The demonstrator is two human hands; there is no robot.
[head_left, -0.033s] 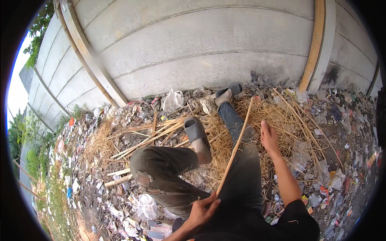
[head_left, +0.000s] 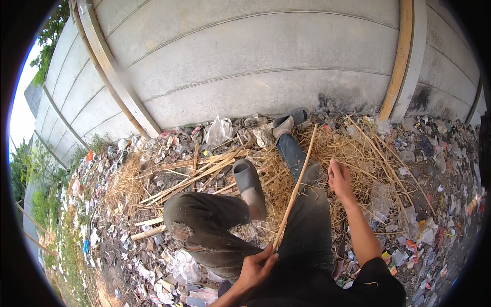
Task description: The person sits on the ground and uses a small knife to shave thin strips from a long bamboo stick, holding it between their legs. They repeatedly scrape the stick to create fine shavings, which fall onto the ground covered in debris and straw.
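A long, thin bamboo strip [head_left: 295, 193] slants up and away from my lap, over my stretched right leg [head_left: 313, 220]. Its lower end is gripped by my left hand [head_left: 257, 267], thumb and fingers closed round it near my waist. To the right of the strip, apart from it, my right hand [head_left: 340, 180] is held above the straw with its fingers curled in. Whatever it may hold is hidden from this view. My left leg [head_left: 204, 212] is bent at the knee, with a grey clog [head_left: 245, 175] on the foot.
Split bamboo pieces [head_left: 204, 176] lie left of my feet, and more thin strips [head_left: 381, 153] lie at the right. Shavings [head_left: 348, 148] cover the ground around my right foot. Scattered litter [head_left: 163, 271] spreads on both sides. A concrete panel wall [head_left: 255, 56] stands ahead.
The bamboo strip's far tip has shifted slightly left. My right hand sits a little lower, its fingers more curled. My left hand keeps its grip.
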